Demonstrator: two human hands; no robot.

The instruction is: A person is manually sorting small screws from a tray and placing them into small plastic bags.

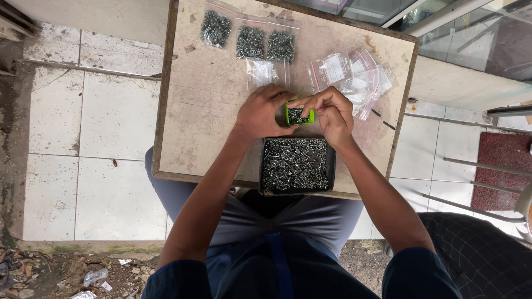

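My left hand [261,112] grips a small green cup [300,116] filled with dark screws, holding it just above the table. My right hand [331,112] has its fingertips pinched at the cup's rim, touching the screws inside. Right below both hands sits a dark rectangular tray [331,166] heaped with silver-grey screws, at the near edge of a worn wooden table [199,111].
Three small zip bags [250,42] packed with screws lie in a row at the table's far side. A pile of empty clear zip bags [354,77] lies to the right. White tiled floor surrounds the table; a metal chair frame [487,182] stands at right.
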